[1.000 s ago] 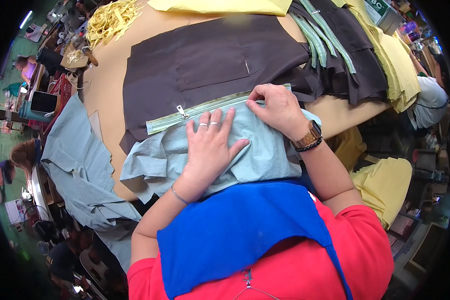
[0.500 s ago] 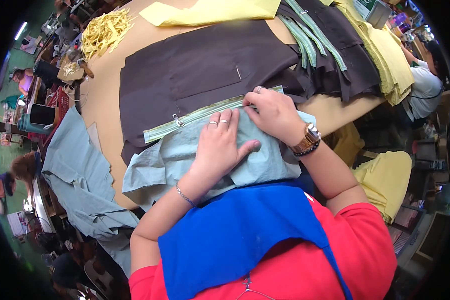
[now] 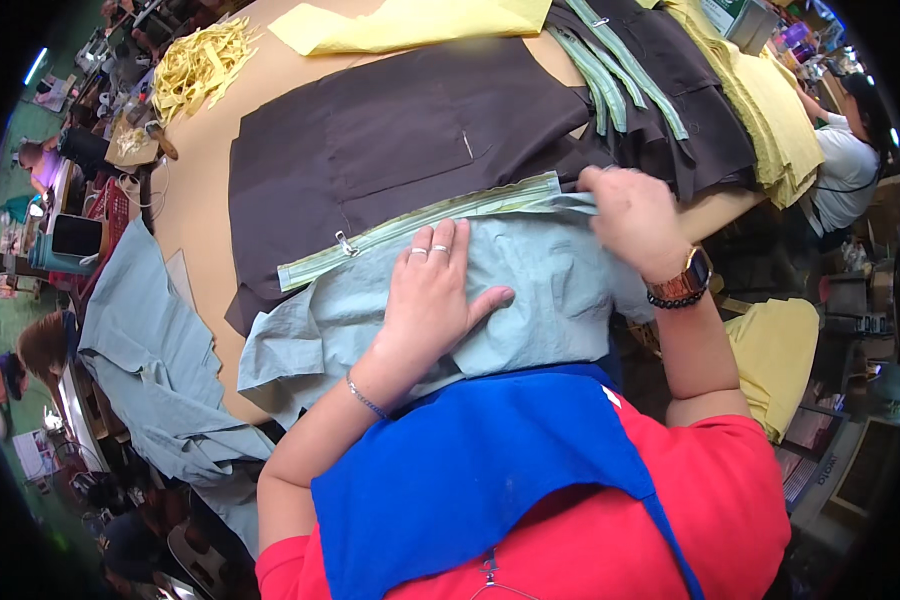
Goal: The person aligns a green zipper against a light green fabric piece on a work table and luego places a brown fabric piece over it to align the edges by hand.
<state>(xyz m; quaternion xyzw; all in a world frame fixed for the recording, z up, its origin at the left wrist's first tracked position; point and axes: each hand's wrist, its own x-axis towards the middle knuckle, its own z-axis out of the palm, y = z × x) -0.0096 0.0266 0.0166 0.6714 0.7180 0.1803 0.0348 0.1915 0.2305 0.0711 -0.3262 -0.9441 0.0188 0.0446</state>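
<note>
A pale green zipper strip (image 3: 417, 226) with a silver slider (image 3: 346, 247) lies along the lower edge of a dark brown fabric panel (image 3: 390, 120), which has a rectangular stitched patch on it. Light blue fabric (image 3: 535, 310) lies just below the zipper. My left hand (image 3: 432, 295) rests flat on that fabric, thumb out, fingertips near the zipper. My right hand (image 3: 635, 225) is closed at the right end of the strip, pinching the edge of the light blue fabric and lifting it slightly.
Yellow fabric (image 3: 400, 22), a pile of yellow strips (image 3: 200, 65), more dark fabric with zipper strips (image 3: 630, 75) and yellow stacks (image 3: 760, 130) lie on the tan table (image 3: 185, 210). Light blue fabric (image 3: 155, 370) hangs at left. Co-workers (image 3: 845, 160) sit around at sewing stations.
My right hand has moved rightward from the middle of the strip to beyond its end, drawing the blue fabric's edge with it. My left hand stays on the fabric.
</note>
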